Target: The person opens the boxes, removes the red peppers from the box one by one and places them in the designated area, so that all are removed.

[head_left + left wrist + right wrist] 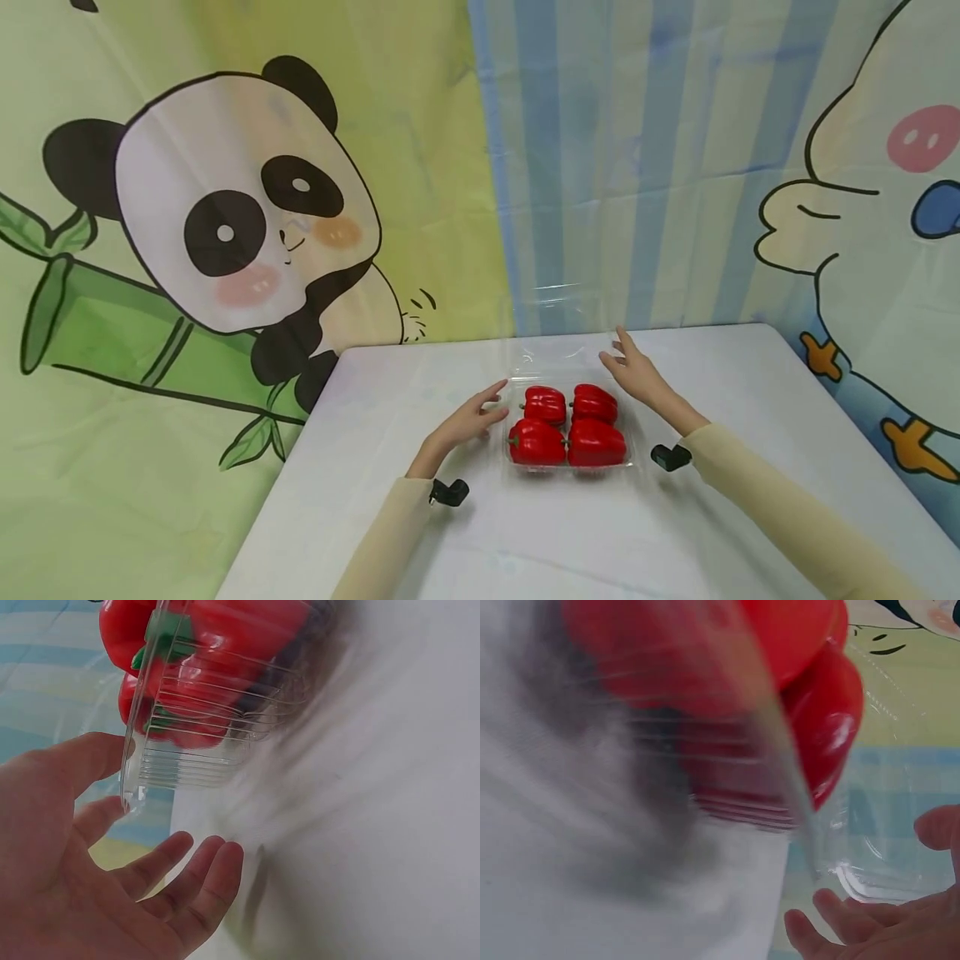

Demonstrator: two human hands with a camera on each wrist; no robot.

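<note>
Several red bell peppers [596, 442] sit in two rows in a clear plastic clamshell box [630, 458]. Its see-through lid [556, 358] stands raised at the back, over the table's far edge. My left hand [467, 423] is at the box's back left corner, fingers spread and loosely bent. In the left wrist view, the thumb and a finger of that left hand [112, 862] overlap the rim, and the other fingers extend below it. My right hand [636, 371] is by the lid's right edge, fingers apart. The right wrist view shows the right hand [907, 919] beside the lid, gripping nothing.
The box rests on a white table [525, 542] with rounded far corners. Directly behind it hangs a cloth backdrop [420, 167] with a cartoon panda and blue stripes. Small black devices [450, 492] sit at both wrists.
</note>
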